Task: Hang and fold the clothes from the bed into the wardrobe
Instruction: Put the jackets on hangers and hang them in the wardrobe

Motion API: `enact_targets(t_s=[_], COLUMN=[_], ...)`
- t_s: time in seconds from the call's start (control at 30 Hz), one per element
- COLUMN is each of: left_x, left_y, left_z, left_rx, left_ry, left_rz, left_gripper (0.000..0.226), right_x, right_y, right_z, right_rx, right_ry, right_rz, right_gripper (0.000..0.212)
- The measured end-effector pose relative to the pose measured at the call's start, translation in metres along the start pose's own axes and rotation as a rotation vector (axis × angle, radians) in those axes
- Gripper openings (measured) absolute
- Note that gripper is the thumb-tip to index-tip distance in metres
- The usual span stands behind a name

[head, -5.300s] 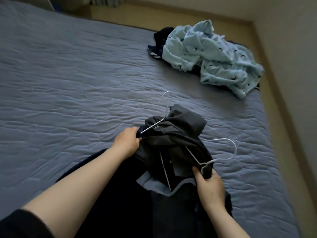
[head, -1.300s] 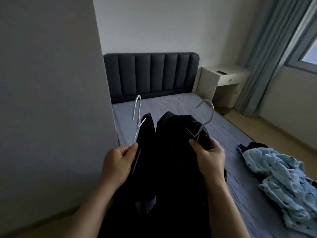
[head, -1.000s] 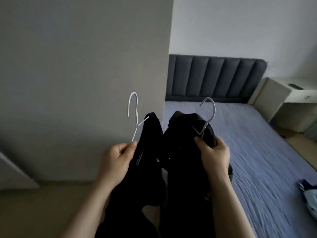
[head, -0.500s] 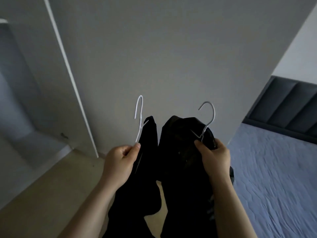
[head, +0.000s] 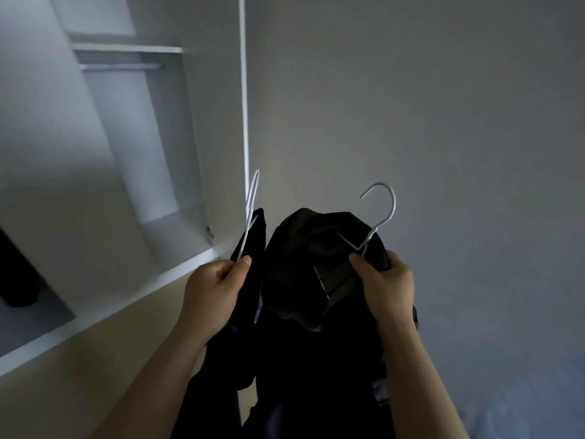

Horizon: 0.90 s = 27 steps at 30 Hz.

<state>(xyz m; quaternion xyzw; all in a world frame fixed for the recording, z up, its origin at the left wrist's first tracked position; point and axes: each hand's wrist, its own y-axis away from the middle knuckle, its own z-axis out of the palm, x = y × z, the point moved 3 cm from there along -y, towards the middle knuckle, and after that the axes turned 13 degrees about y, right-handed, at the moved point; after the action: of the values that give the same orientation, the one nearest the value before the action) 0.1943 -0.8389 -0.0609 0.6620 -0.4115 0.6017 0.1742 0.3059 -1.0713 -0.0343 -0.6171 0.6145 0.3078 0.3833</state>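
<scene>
My left hand [head: 215,289] pinches the neck of a white wire hanger [head: 251,204] from which a dark garment [head: 250,248] hangs down. My right hand [head: 384,282] grips a second white wire hanger [head: 384,205] together with the bunched dark jacket [head: 310,248] draped on it. Both hooks point up at chest height. To the upper left stands the open white wardrobe [head: 152,147], with a metal hanging rail [head: 120,67] under its top shelf. The lower ends of both garments drop out of sight.
The wardrobe's open door edge [head: 243,90] runs vertically just above the left hanger. A plain wall fills the right side. A dark item [head: 15,280] stands in the wardrobe's lower left. Beige floor [head: 95,359] lies below, and a corner of the blue bed [head: 519,407] shows bottom right.
My view has swung left from the bed and headboard to the open wardrobe. Both hands kept their hold on the two hangers with the dark clothes throughout.
</scene>
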Motion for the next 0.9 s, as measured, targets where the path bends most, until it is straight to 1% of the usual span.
enact_targets(t_s=[0.17, 0.33, 0.5, 0.6, 0.73, 0.9], left_x=[-0.007, -0.007, -0.019, -0.032, -0.052, -0.076], left_y=[-0.023, -0.031, -0.039, -0.052, -0.081, -0.130], left_z=[-0.015, -0.029, -0.043, -0.057, -0.077, -0.107], left_rx=[0.154, 0.295, 0.408, 0.449, 0.468, 0.502], left_ry=[-0.114, -0.212, -0.217, -0.202, -0.186, -0.163], left_rz=[-0.039, -0.053, -0.118, -0.141, -0.174, -0.193], left_gripper=[0.054, 0.050, 0.052, 0.054, 0.054, 0.051], right_x=[-0.021, -0.038, -0.054, -0.067, -0.085, -0.121], right_y=[-0.045, -0.076, -0.093, -0.102, -0.118, -0.138], right_z=[0.042, 0.085, 0.132, 0.166, 0.210, 0.269], right_rx=[-0.156, -0.284, -0.402, -0.460, -0.484, -0.513], right_ry=[-0.059, -0.079, -0.055, -0.048, -0.018, 0.006], right_rz=[-0.071, -0.143, -0.207, -0.234, -0.261, -0.286], right_gripper=[0.019, 0.026, 0.023, 0.022, 0.025, 0.021])
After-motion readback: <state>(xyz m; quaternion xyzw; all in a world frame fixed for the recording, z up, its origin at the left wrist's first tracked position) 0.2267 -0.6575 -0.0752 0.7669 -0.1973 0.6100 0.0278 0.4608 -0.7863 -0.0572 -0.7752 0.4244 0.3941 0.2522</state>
